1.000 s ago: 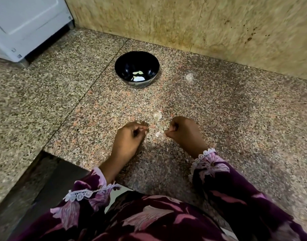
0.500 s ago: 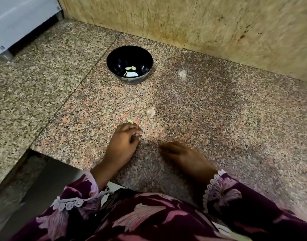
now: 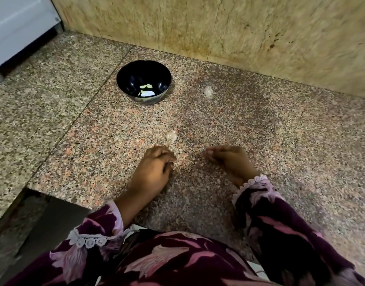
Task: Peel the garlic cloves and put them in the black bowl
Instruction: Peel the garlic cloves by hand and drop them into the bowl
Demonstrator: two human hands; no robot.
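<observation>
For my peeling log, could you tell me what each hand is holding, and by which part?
It cannot be told. The left hand has curled fingers and the right hand is blurred; no clove shows in either.

Speckled granite counter [image 3: 280,131] runs up to a stained beige wall [image 3: 218,27]; a white appliance [image 3: 16,23] sits at the counter's far-left corner; dark floral sleeves [image 3: 280,223] cross its near edge

Left hand [image 3: 156,168] resting low, fingers curling inward; right hand [image 3: 229,159] hovering alongside, fingers loosely curling, pointing left; hands apart.
</observation>
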